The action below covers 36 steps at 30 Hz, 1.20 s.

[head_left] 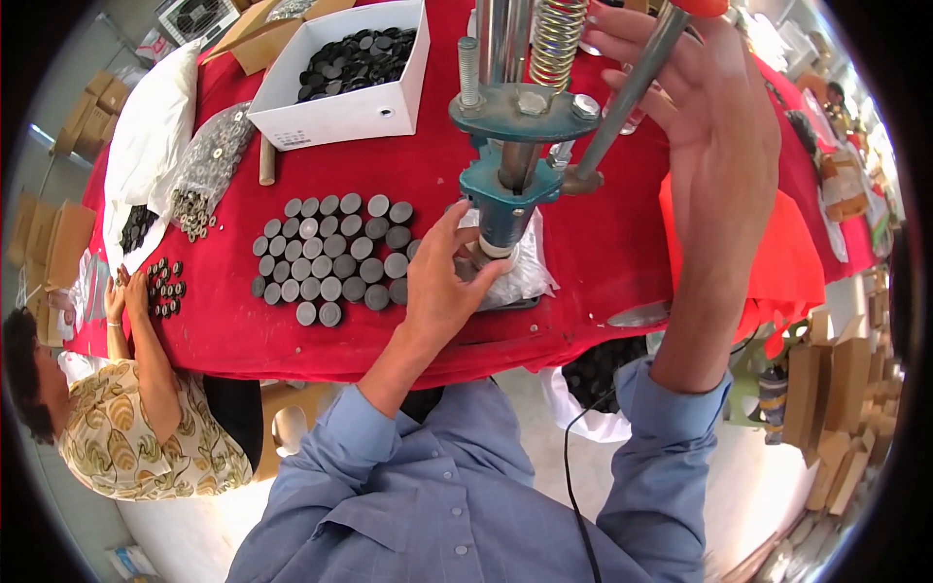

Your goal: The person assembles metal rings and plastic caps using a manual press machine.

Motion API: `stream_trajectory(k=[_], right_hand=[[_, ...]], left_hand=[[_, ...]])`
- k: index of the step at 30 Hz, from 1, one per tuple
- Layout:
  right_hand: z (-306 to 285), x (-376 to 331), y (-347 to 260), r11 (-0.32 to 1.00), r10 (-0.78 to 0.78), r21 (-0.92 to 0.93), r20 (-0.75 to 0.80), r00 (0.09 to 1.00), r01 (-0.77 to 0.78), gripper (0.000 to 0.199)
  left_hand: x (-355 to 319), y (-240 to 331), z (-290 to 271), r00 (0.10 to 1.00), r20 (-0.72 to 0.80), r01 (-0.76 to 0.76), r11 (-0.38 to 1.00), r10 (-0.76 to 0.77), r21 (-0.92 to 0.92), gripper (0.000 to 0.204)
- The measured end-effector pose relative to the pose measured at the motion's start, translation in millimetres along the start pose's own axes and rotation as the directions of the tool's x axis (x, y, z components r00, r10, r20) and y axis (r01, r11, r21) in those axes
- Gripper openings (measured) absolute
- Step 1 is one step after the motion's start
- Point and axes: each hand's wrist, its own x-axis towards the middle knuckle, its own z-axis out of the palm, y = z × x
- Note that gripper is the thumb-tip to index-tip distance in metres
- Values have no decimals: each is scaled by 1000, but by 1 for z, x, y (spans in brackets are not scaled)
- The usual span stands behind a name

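A teal hand press (525,112) with steel posts and a coil spring stands before me. My left hand (437,282) is at its lower end, thumb and fingers curled round a small pale round piece (496,250) directly beneath the ram. Part of that piece is hidden by the fingers. Crumpled clear plastic (530,262) lies around the press's foot. My right hand (714,136) is raised beside the slanting steel lever (632,97), fingers stretched out and apart, not wrapped round it. Left of the press, several dark round caps (330,248) lie in rough rows.
A white box (335,121) of black caps stands at the back of the red-covered table (224,291). Beside it are a bag of washers (209,160) and a white sack (151,126). Another person (146,408) handles small parts at left. Orange cloth (777,262) hangs at right.
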Motion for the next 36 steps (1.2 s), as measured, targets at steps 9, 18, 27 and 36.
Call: stream_trajectory(k=[9, 18, 27, 36], right_hand=[[11, 61, 51, 118, -482, 901, 419, 770, -417, 42], [-44, -33, -1, 912, -270, 395, 376, 886, 110, 27], [-39, -169, 17, 954, -297, 20, -57, 953, 299, 21], [-44, -178, 31, 927, -353, 118, -48, 934, 356, 19]], left_hand=[[-1, -3, 1, 999, 26, 42, 998, -41, -50, 85], [-38, -16, -64, 962, 35, -257, 847, 272, 465, 50], [-66, -32, -83, 985, 120, -165, 867, 123, 471, 42], [-65, -36, -81, 973, 36, -222, 872, 229, 437, 39]])
